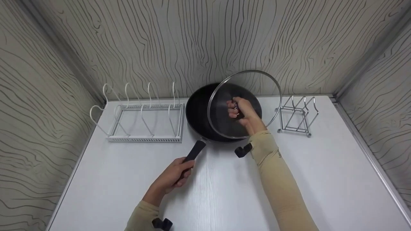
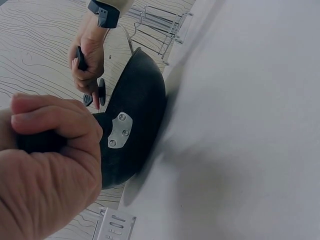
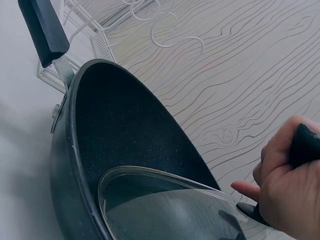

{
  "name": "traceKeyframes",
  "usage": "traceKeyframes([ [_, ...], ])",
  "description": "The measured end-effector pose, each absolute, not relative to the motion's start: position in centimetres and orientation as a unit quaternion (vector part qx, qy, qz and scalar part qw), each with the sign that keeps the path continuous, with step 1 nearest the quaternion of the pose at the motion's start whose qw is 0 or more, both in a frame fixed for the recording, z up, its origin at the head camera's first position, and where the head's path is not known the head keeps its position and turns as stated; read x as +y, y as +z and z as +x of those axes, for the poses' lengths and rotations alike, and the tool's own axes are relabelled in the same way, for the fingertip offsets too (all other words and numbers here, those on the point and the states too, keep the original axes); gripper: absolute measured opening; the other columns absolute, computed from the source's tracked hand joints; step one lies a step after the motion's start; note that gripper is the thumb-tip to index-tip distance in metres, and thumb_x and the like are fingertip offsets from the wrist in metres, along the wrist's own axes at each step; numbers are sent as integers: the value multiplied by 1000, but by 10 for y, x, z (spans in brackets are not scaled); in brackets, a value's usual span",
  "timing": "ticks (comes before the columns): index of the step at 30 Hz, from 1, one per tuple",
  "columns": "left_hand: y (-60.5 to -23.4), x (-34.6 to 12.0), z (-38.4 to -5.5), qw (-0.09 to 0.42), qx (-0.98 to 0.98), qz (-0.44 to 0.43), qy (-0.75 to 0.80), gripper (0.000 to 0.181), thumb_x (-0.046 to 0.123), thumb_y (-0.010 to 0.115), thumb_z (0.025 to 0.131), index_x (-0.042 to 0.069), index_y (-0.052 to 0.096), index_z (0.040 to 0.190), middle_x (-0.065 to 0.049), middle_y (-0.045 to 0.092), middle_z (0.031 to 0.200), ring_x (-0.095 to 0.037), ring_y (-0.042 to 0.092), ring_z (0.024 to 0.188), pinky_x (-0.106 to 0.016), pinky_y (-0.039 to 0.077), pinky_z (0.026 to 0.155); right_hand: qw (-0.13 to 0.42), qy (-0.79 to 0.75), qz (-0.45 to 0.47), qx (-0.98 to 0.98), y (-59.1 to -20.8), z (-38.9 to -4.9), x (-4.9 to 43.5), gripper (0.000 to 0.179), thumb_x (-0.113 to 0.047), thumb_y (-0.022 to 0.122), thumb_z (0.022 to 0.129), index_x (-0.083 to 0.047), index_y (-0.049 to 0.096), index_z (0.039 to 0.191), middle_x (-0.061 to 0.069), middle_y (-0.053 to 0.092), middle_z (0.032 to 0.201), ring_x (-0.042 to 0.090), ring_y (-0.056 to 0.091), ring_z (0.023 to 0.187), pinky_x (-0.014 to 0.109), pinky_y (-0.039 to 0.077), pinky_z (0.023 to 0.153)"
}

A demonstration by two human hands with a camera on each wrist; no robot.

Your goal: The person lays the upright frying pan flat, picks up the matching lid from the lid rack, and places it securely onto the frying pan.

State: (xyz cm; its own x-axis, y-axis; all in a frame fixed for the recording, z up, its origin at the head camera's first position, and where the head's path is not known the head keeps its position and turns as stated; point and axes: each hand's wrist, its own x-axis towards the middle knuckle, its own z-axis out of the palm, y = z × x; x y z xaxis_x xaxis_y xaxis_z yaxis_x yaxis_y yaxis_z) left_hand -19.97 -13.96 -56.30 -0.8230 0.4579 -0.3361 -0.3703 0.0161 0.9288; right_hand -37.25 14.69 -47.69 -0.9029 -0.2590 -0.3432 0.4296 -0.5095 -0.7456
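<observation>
A deep black frying pan [image 1: 199, 110] is at the back middle of the white table. My left hand [image 1: 171, 175] grips its dark handle [image 1: 195, 150], fingers wrapped round it in the left wrist view. The right hand [image 1: 244, 110] holds a clear glass lid [image 1: 221, 125] with a metal rim by its dark knob. That lid overlaps the right part of the pan in the head view and reaches past its right side. In the right wrist view, the lid's near edge [image 3: 150, 170] shows against the dark inside of the pan [image 3: 130, 115]; whether they touch I cannot tell.
Left of the pan stands a white rack [image 1: 144, 140] with several curved wire dividers. A small chrome wire rack [image 1: 293, 129] is on the right. Wood-grain panels [image 1: 192, 38] enclose the table [image 1: 224, 192] at the back and both sides.
</observation>
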Motion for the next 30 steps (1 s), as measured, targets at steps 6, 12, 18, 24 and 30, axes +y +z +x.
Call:
traceKeyframes([
  [6,-563,-140,-200,294,649,37,700,31,36,56,106,7,51,98,7,47,66,-3,37,41,-19,29,37,199,-865,99,449,-477,-372,146,26,-18,28,113,3,43,109,-5,39,65,2,34,41,17,31,36],
  [12,-564,-140,-201,296,654,38,696,32,38,55,106,8,51,95,7,46,65,-3,37,41,-19,29,38,198,-863,100,455,-477,-373,145,26,-17,29,113,4,42,112,-5,39,65,3,34,42,17,31,38],
  [18,-565,-141,-201,296,655,41,694,32,39,55,106,9,51,93,7,46,65,-3,37,42,-19,29,38,195,-861,100,459,-478,-374,143,26,-17,28,113,3,42,108,-5,39,65,4,34,43,17,31,38],
  [24,-565,-141,-201,296,656,41,694,33,39,55,106,9,51,93,7,46,65,-3,37,41,-19,29,38,198,-862,96,457,-478,-373,143,26,-17,28,113,2,43,103,-5,39,65,4,34,43,17,31,39],
  [30,-565,-141,-201,296,654,40,695,32,37,55,107,8,50,95,7,45,65,-3,37,41,-19,29,38,196,-862,93,458,-479,-373,142,27,-16,28,113,3,44,103,-5,39,64,4,34,42,17,32,39],
])
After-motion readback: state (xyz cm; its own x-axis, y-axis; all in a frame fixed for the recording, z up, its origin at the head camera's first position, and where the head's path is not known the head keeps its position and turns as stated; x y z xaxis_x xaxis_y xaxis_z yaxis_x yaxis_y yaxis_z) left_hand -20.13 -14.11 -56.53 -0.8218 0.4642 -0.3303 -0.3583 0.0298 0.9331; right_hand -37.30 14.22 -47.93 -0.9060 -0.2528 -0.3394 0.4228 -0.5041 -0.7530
